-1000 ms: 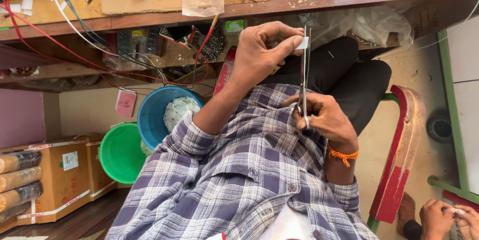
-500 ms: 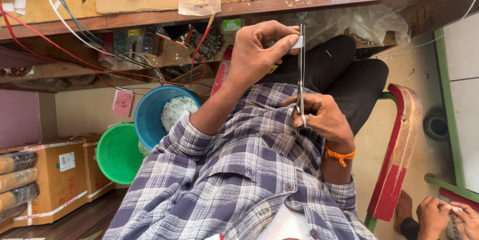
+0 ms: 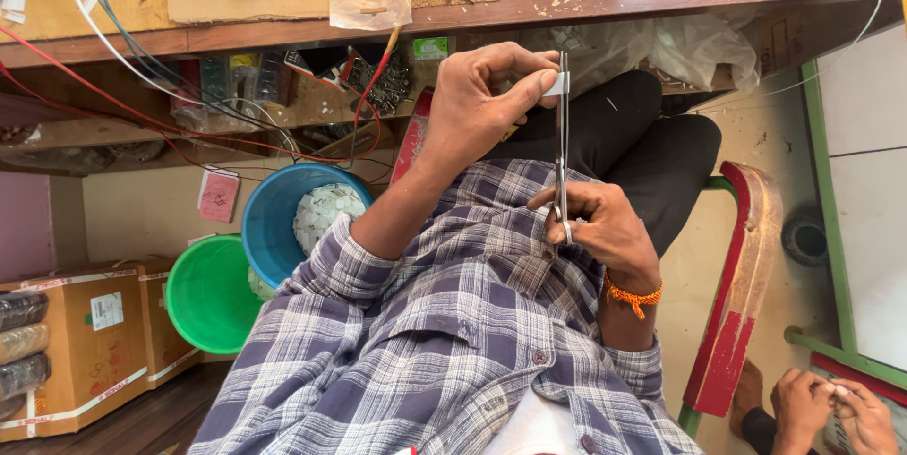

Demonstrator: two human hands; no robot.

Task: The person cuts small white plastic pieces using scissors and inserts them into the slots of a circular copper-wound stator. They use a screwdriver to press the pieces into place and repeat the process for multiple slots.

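While the view sits much as it did half a second ago, both hands hold the same posture, and the scissors (image 3: 562, 143) show no change of angle. The left hand (image 3: 487, 96) has its fingers pressed together, pinching a small white piece (image 3: 556, 84) between thumb and fingertips, just beside the blades. The right hand (image 3: 600, 223) is closed around the scissor handles, fingers through the loops. The scissors' long axis runs straight up the picture, tips pointing toward the front edge of the wooden bench (image 3: 529, 6), handles toward the person's chest. The blades look nearly closed against the white piece. The scissors are held over the lap, below the bench edge. A blue tub (image 3: 269, 219) and a green tub (image 3: 213, 294) stand on the floor to the left.
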